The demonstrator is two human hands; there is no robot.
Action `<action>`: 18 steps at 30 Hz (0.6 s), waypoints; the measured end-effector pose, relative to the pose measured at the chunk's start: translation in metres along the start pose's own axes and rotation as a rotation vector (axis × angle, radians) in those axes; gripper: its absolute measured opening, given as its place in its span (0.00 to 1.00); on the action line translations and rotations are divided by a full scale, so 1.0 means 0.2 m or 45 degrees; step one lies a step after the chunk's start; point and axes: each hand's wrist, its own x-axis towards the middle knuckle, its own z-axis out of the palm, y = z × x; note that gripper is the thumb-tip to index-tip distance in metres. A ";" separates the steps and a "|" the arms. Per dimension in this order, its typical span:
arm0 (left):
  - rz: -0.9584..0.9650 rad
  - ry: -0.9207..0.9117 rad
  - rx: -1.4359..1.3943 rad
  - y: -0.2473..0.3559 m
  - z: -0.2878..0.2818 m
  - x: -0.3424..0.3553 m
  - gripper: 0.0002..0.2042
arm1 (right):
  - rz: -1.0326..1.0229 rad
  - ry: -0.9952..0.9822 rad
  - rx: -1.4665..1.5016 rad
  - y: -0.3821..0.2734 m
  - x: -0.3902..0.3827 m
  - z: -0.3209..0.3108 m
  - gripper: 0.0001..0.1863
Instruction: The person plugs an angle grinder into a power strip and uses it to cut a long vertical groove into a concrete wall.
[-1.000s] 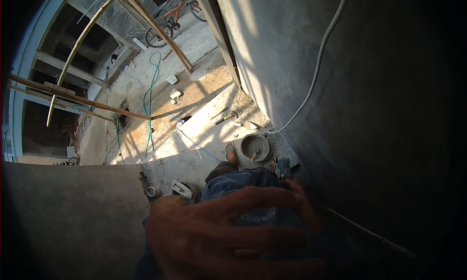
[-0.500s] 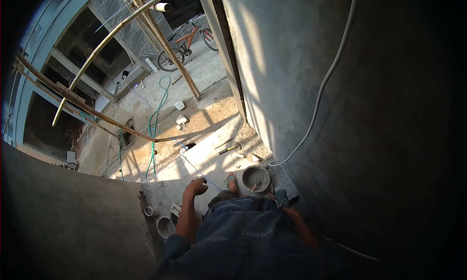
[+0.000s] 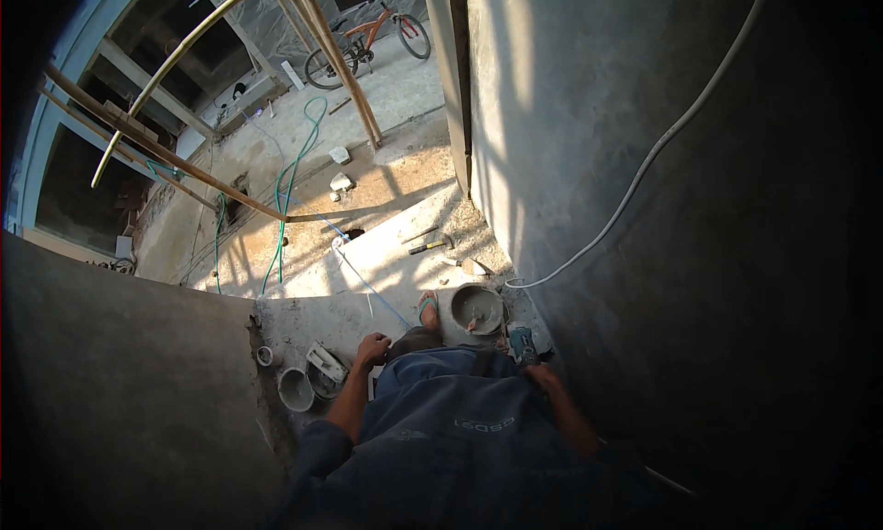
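My right hand (image 3: 543,375) is closed round the grip of a teal and black power tool (image 3: 523,346), held low by my right side. Its exact kind is not clear. Just ahead of the tool stands a round basin (image 3: 477,309) with grey wet mix and a small tool in it. My left hand (image 3: 372,349) hangs beside my left thigh with its fingers curled in, and nothing shows in it. To its left a white-edged flat trowel (image 3: 326,362) leans on a dark container, beside a bucket (image 3: 296,389).
Plastered walls stand at right (image 3: 625,162) and lower left (image 3: 120,374). A hammer (image 3: 430,246) and rubble lie ahead. A thin blue cord (image 3: 372,286) and green hose (image 3: 292,176) cross the ground. A grey cable (image 3: 644,167) hangs at right. Bamboo poles (image 3: 336,61) and an orange bicycle (image 3: 372,38) stand farther off.
My view has tilted, so the floor and the things on it sit higher. The power tool in my right hand shows more fully. My left hand has come closer to my thigh.
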 end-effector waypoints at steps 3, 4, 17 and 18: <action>-0.020 0.118 0.041 -0.06 0.00 -0.02 0.19 | 0.043 -0.085 0.042 -0.15 -0.11 -0.03 0.29; -0.019 0.114 0.040 -0.07 0.01 -0.03 0.19 | 0.074 -0.113 0.056 -0.17 -0.13 -0.04 0.33; -0.063 0.145 -0.102 0.00 0.03 -0.14 0.15 | -0.056 -0.145 0.031 -0.41 -0.19 -0.12 0.16; -0.076 0.156 -0.100 0.00 0.03 -0.13 0.14 | -0.062 -0.154 0.029 -0.43 -0.19 -0.11 0.14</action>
